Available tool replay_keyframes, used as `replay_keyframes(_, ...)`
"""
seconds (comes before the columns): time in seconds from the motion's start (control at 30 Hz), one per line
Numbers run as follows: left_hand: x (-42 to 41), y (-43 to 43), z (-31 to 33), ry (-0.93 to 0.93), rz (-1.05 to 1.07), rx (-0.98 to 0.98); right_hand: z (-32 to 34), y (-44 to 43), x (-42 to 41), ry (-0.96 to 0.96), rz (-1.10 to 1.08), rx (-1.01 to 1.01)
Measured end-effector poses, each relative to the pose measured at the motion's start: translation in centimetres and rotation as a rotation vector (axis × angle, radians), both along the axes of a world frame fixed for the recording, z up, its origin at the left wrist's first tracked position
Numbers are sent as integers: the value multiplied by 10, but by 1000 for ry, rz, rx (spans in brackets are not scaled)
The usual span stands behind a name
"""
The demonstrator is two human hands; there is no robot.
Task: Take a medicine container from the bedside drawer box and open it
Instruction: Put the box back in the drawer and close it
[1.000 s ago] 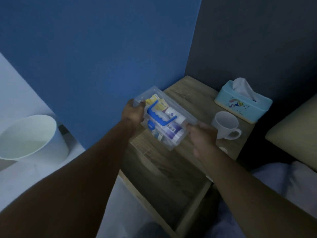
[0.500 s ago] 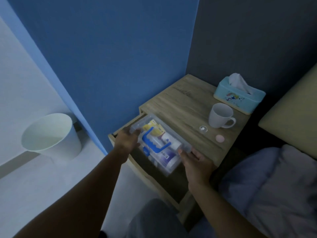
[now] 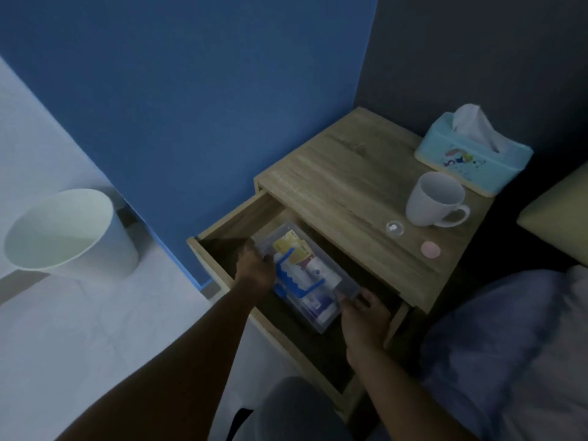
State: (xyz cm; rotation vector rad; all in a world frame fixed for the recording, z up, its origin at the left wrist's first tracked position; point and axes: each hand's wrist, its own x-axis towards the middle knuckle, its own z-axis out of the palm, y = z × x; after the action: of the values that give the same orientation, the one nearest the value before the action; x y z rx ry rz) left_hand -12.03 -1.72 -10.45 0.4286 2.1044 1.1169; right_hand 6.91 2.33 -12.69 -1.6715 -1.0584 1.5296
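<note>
The clear box (image 3: 321,308) of medicines sits in the open drawer (image 3: 229,227), its long axis running diagonally between the hands: the left hand (image 3: 256,270) grips its far end, the right hand (image 3: 362,316) its near end (both equally close). The containers (image 3: 313,272) lie inside, under a blue handle (image 3: 291,278).

A bedroom at home: wooden nightstand (image 3: 350,186), tissue box (image 3: 474,160), pillow (image 3: 560,214) and bedding (image 3: 509,345).
</note>
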Motion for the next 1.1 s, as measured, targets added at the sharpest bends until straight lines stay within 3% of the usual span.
replay_keyframes(0.2,3,7,-21,-31,49,-102,-25,13,-6,-120,14,21)
replay_keyframes(0.63,14,-3,-28,-146,-9,-52,-25,16,-4,-351,209,60)
replay_keyframes(0.83,27,-25,-17,96,-224,-13,-2,14,-4,-434,295,-24)
replay_keyframes(0.97,32,-43,-12,355,-313,-116,17,3,15,-640,635,326)
replay_keyframes(1.1,43,-62,-9,431,-280,-67,39,10,33,-696,736,636)
